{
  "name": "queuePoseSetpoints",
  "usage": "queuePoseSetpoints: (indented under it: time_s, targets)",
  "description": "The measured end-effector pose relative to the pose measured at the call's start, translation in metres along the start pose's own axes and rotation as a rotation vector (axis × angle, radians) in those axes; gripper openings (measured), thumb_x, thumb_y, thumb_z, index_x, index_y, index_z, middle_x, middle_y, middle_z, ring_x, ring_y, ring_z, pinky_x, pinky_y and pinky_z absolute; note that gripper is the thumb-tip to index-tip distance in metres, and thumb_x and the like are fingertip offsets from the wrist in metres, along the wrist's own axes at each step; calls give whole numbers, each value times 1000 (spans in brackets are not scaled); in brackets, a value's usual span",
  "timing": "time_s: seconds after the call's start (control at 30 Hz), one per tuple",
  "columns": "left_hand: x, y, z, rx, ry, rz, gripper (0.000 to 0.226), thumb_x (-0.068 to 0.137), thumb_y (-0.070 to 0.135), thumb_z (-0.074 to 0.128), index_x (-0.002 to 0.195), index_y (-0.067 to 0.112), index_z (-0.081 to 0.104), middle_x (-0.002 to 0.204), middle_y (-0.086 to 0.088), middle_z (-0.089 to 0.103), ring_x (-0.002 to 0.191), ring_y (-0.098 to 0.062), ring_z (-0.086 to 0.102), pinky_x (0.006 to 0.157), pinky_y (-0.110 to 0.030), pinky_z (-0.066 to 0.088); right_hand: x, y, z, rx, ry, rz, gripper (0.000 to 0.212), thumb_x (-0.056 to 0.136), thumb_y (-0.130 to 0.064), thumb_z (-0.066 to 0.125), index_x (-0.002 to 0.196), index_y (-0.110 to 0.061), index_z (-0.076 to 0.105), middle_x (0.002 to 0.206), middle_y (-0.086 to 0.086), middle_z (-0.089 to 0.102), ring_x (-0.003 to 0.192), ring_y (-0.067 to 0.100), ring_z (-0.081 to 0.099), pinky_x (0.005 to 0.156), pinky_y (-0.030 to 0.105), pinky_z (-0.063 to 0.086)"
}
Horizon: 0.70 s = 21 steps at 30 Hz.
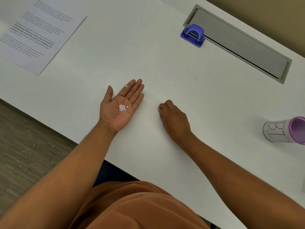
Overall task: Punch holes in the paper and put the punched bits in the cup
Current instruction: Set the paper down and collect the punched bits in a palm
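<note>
Left hand lies palm up and flat on the bench, fingers straight, carrying a small heap of punched bits in the palm, one stray bit up on a finger. Right hand rests knuckles-up with fingers curled under, fingertips on the bench; can't tell if it pinches a bit. Cup stands at the far right edge, well apart, nearer the right hand, so the loaded left palm likely has to cross over; paper far left, punch beyond.
</note>
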State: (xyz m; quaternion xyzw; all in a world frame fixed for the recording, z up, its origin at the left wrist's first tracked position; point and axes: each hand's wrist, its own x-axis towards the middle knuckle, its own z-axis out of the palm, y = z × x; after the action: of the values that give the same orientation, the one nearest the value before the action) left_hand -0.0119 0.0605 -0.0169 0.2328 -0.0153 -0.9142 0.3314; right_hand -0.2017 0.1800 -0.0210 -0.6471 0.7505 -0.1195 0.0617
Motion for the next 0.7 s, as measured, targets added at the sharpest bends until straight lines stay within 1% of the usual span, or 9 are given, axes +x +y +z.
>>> queuePoseSetpoints:
  time_s: [0.1, 0.17, 0.23, 0.27, 0.33, 0.37, 0.43, 0.53, 0.7]
  targets:
    - [0, 5, 8, 18, -5, -19, 76, 112, 57, 28, 159, -1, 39, 168, -20, 38, 157, -34, 36, 132, -47, 22, 1, -4, 0, 8, -34, 58, 9, 103, -7, 54, 94, -10, 55, 92, 5, 51, 64, 25, 51, 50, 40, 50]
    - [3, 4, 15, 36, 2, -52, 76, 112, 57, 28, 158, -1, 41, 166, -20, 41, 155, -34, 38, 131, -47, 23, 2, -8, -4, 164, -26, 214, 13, 105, -8, 48, 95, -12, 55, 96, 1, 54, 72, 22, 54, 62, 36, 50]
    - [8, 2, 23, 65, 7, -102, 76, 111, 58, 28, 157, -1, 43, 165, -20, 43, 154, -33, 41, 131, -47, 25, 6, -16, -19, 512, -30, 492, 17, 105, -8, 45, 94, -13, 57, 94, -3, 59, 79, 15, 56, 71, 30, 47]
    - [12, 0, 29, 73, 2, -128, 76, 111, 58, 28, 156, -1, 44, 164, -20, 44, 154, -33, 42, 130, -47, 25, 8, -20, -30, 703, -42, 635, 18, 107, -13, 46, 94, -13, 59, 90, -5, 60, 76, 13, 54, 72, 26, 45]
    - [20, -8, 43, 85, -14, -183, 76, 111, 58, 29, 155, -2, 46, 162, -20, 47, 153, -34, 43, 130, -47, 26, 9, -27, -51, 1051, -76, 844, 19, 108, -23, 50, 94, -17, 62, 78, -5, 55, 69, 13, 47, 66, 27, 42]
    - [24, -14, 51, 88, -25, -215, 76, 111, 57, 29, 154, -2, 47, 162, -21, 48, 152, -34, 44, 130, -47, 27, 7, -29, -61, 1212, -82, 895, 19, 108, -23, 52, 93, -17, 62, 76, -4, 52, 68, 13, 45, 63, 27, 40]
    - [31, -30, 69, 98, -52, -289, 75, 111, 57, 30, 154, -2, 46, 160, -21, 49, 152, -35, 45, 130, -47, 27, 2, -32, -80, 1445, -43, 933, 19, 108, -20, 53, 91, -16, 59, 79, -3, 48, 67, 12, 43, 59, 24, 38]
    - [40, -60, 98, 156, -91, -380, 73, 111, 55, 34, 154, -2, 46, 158, -21, 52, 150, -34, 47, 130, -45, 26, -11, -30, -109, 1622, 63, 969, 21, 109, -20, 53, 91, -14, 62, 79, -4, 50, 65, 8, 44, 58, 24, 35]
    - [44, -123, 146, 225, -117, -498, 67, 111, 50, 37, 151, -2, 50, 154, -21, 57, 146, -34, 53, 129, -44, 30, -51, -2, -154, 1626, 337, 1000, 22, 109, -22, 55, 90, -14, 62, 79, -3, 50, 66, 9, 45, 57, 23, 35]
